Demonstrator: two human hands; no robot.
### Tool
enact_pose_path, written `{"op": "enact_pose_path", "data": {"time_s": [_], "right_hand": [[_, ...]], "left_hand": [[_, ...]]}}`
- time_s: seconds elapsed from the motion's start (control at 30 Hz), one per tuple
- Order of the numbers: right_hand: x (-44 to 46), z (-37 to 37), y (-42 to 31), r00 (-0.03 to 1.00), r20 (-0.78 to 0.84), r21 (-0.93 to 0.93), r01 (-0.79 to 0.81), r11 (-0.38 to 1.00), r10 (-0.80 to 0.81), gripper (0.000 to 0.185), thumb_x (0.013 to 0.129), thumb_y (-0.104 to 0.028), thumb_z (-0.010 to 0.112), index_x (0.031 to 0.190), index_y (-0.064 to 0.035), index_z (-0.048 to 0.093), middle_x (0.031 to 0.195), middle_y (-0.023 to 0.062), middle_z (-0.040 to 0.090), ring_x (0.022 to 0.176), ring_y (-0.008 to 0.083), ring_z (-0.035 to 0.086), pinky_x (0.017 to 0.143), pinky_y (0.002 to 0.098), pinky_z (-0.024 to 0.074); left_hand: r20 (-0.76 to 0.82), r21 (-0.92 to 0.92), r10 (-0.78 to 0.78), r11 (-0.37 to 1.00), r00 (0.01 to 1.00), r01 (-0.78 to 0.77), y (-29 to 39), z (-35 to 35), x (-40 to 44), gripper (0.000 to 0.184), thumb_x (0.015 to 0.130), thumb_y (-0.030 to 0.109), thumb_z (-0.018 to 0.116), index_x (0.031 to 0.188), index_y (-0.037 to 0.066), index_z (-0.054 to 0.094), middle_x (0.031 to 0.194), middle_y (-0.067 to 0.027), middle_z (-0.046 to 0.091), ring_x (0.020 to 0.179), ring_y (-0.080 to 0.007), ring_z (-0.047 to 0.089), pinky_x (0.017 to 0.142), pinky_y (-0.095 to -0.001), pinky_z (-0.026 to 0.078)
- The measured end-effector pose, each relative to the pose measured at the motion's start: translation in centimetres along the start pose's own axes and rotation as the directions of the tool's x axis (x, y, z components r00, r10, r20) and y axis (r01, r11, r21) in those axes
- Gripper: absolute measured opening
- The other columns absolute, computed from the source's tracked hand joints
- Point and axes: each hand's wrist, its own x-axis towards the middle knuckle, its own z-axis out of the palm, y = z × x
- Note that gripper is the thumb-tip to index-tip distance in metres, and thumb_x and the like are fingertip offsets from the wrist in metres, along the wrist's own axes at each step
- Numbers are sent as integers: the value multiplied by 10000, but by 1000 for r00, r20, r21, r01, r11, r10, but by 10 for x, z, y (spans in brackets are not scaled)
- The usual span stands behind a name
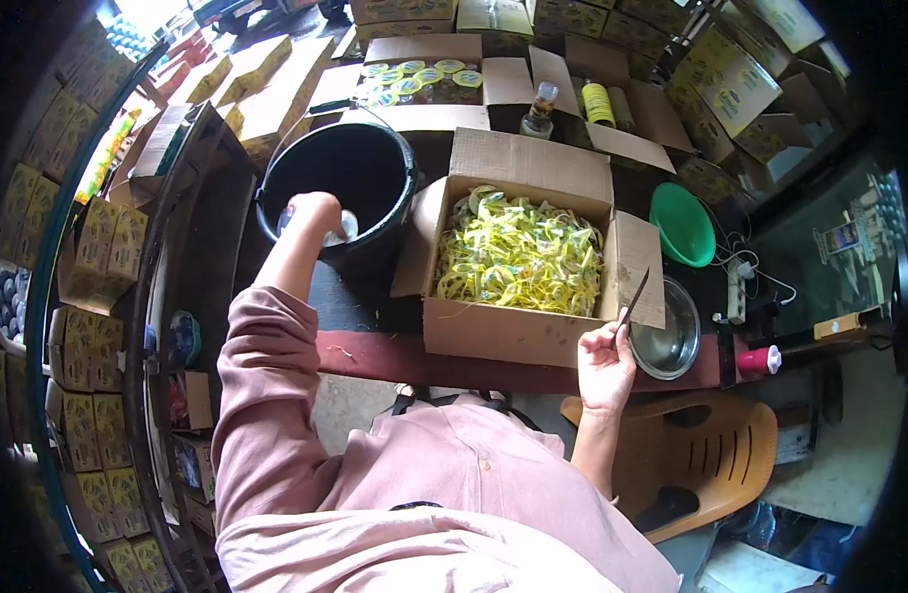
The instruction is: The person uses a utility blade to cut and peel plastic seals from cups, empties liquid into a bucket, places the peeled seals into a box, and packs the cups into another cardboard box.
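Note:
My left hand [315,211] is curled at the near rim of a deep black bucket [399,212]. A small whitish thing [349,225] shows beside its fingers; its kind is not clear. In my right hand [607,364], pinched between thumb and fingers, is a thin dark knife [634,296] with its tip pointing up. That hand is by the front right corner of an open cardboard box [503,328]. The box is filled with a heap of yellow and clear plastic strips [518,252].
Right of the box are a green basin [682,225], a clear round bowl [668,331] and a power strip [736,292]. Behind stand a bottle [539,114] and a carton of yellow-lidded cups [424,79]. An orange-brown chair [716,450] is at the lower right.

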Motion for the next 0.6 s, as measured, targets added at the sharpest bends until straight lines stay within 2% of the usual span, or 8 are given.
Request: {"op": "enact_pose_path", "data": {"time_s": [0.03, 0.13, 0.17, 0.23, 0.3, 0.37, 0.5, 0.6], "right_hand": [[0, -1, -4, 1000, 1, 9, 4, 1000, -4, 173, 841, -92, 565, 1013, -78, 561, 825, 16, 565, 705, 110, 501, 674, 277, 399], [2, -5, -16, 1000, 8, -47, 22, 999, -22, 179, 845, -87, 554, 1024, -93, 561, 858, 21, 579, 711, 115, 499, 669, 269, 395], [2, -6, -19, 999, -10, -62, 33, 998, -33, 182, 845, -85, 551, 1027, -97, 560, 876, 23, 586, 712, 116, 498, 669, 267, 395], [1, -9, -28, 999, -27, -49, 22, 999, -23, 189, 845, -80, 547, 1032, -106, 560, 921, 28, 597, 713, 119, 505, 663, 263, 398], [3, -9, -37, 999, -28, -55, 18, 998, -19, 199, 843, -74, 547, 1038, -112, 560, 957, 31, 605, 715, 120, 515, 653, 258, 402], [2, -11, -45, 999, -34, -72, 23, 997, -25, 213, 840, -67, 551, 1047, -115, 559, 983, 32, 609, 718, 119, 528, 639, 253, 407], [7, -10, -59, 992, -73, -363, 66, 930, -98, 235, 831, -32, 554, 1054, -107, 556, 928, 26, 610, 708, 97, 548, 605, 224, 416], [15, -6, -65, 984, -51, -508, 123, 853, -172, 259, 818, 4, 554, 1064, -79, 552, 853, 19, 607, 683, 75, 555, 591, 200, 421]], "left_hand": [[13, -48, -41, 998, 999, 41, 1, 3, 0, 650, 582, 522, 732, 1108, 166, 596, 1084, -60, 609, 1009, -255, 577, 854, -451, 413], [-302, -137, -2, 990, 953, -41, -1, 6, -4, 687, 576, 584, 713, 1126, 189, 593, 1113, -51, 595, 1029, -253, 563, 877, -448, 386], [-66, 42, -13, 999, 998, 16, 1, 1, -6, 691, 568, 582, 717, 1117, 180, 599, 1104, -48, 600, 1020, -242, 570, 877, -436, 385], [-63, -4, -38, 999, 997, 38, 2, -1, -13, 643, 568, 580, 711, 1009, 117, 647, 1031, -74, 631, 951, -247, 605, 798, -398, 459], [-238, -84, -2, 996, 971, -18, -1, 1, -11, 663, 545, 598, 717, 1004, 124, 653, 1004, -63, 639, 940, -246, 607, 797, -395, 457], [28, -47, -107, 993, 994, 108, 2, -3, -9, 705, 549, 570, 737, 1108, 163, 602, 1093, -51, 600, 1017, -243, 569, 871, -440, 396], [-432, -239, -95, 971, 897, -13, 5, 2, -18, 644, 604, 521, 717, 1082, 124, 551, 1051, -72, 608, 982, -271, 579, 828, -460, 399], [-594, -249, -140, 968, 793, -16, 14, 4, -20, 598, 635, 496, 705, 1068, 131, 511, 1013, -81, 614, 957, -262, 586, 801, -462, 406]]}}
